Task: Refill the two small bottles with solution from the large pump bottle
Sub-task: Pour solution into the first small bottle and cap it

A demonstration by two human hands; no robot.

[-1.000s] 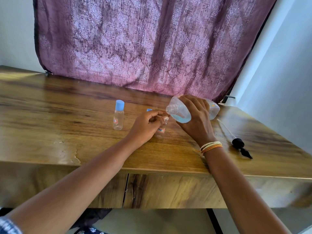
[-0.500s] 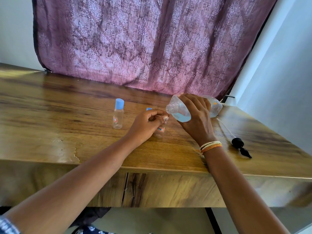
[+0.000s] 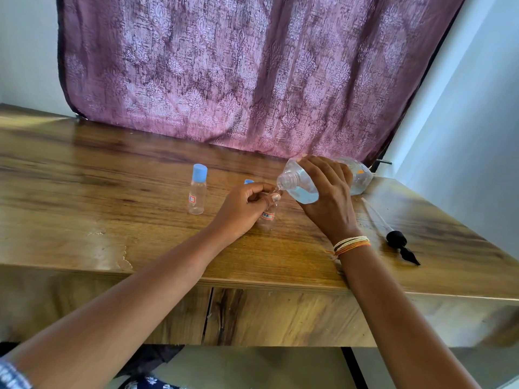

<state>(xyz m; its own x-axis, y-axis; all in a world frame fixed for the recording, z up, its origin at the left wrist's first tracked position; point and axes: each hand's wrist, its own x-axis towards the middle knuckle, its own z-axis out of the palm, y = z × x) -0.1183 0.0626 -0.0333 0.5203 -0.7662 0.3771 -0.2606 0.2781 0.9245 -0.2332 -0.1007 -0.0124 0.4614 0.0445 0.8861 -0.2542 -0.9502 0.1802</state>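
Curtain: a mauve patterned curtain (image 3: 238, 74) hangs behind the desk, as before.
Desk: the wooden desk (image 3: 98, 209) carries everything; nothing on it has changed place since a second ago.
Large bottle: the large pump bottle (image 3: 302, 182), pump removed, is tipped on its side above the desk, its open threaded neck pointing left and down at the mouth of the small bottle in the left hand. Blue solution pools in its lower shoulder. Against the earlier frames its tilt looks about the same.
Right hand: the right hand (image 3: 328, 197) grips the large bottle from above, fingers wrapped over its body; threads circle the wrist.
Left hand: the left hand (image 3: 244, 209) is curled round the neck of the open small bottle, pinching it upright just as it did a second ago.
Pump: the black pump head with its clear tube (image 3: 396, 238) lies on the desk right of the right wrist, unmoved.
Open small bottle: the open small bottle (image 3: 268, 217) stands on the desk under the large bottle's neck; its fill level cannot be told.
Capped small bottle: the capped small bottle (image 3: 197, 189), blue cap on, stands upright left of the left hand, apart from it.
Loose cap: a blue cap (image 3: 248, 181) peeks out just behind the left hand.
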